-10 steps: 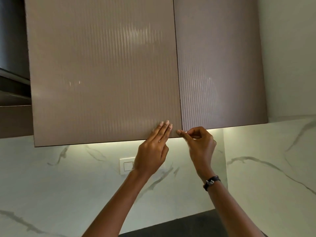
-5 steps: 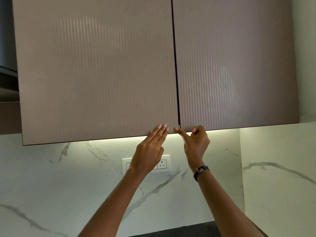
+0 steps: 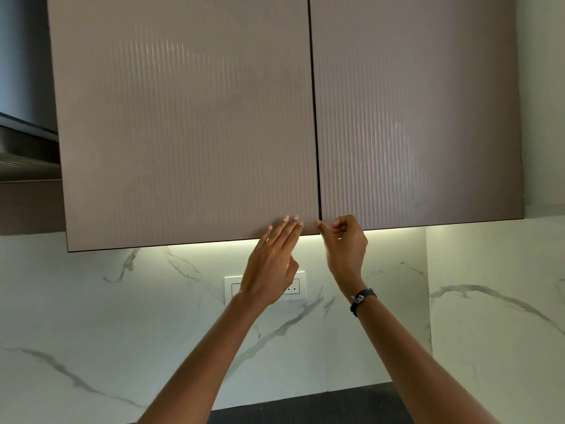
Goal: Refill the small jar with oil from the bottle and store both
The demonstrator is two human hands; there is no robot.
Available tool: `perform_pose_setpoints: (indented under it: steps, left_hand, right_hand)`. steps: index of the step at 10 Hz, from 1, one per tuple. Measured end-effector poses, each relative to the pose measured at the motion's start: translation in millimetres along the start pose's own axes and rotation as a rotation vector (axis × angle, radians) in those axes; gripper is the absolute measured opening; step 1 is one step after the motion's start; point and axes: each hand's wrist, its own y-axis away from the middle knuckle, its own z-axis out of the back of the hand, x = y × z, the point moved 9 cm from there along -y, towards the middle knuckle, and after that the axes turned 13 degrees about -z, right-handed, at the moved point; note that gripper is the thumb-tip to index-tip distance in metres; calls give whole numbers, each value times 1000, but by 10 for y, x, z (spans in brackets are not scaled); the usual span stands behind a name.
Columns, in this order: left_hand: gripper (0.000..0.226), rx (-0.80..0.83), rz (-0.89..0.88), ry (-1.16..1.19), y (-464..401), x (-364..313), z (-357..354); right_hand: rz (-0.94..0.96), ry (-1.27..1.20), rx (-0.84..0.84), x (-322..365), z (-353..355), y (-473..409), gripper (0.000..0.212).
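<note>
A wall cupboard with two ribbed brown doors fills the upper view; both the left door [image 3: 183, 123] and the right door [image 3: 412, 117] are closed. My left hand [image 3: 272, 264] is flat, with its fingertips resting on the bottom right corner of the left door. My right hand [image 3: 345, 243] is loosely curled, its thumb touching the bottom left corner of the right door. Neither hand holds anything. The small jar and the oil bottle are not in view.
Below the cupboard is a lit white marble backsplash [image 3: 122, 316] with a white wall socket [image 3: 293, 286] behind my left hand. A dark countertop [image 3: 305, 405] shows at the bottom. A dark hood-like unit [image 3: 24, 142] sits at the left.
The left door has swung shut and now lines up with the right door. My view has shifted, and both hands stay at the doors' lower inner corners.
</note>
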Motion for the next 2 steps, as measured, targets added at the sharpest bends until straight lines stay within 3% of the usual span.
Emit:
perform_pose_setpoints:
  steps: [2]
  left_hand:
    - [56, -107, 105, 83, 176, -22, 384]
  right_hand:
    - [252, 228, 67, 493, 117, 444, 12]
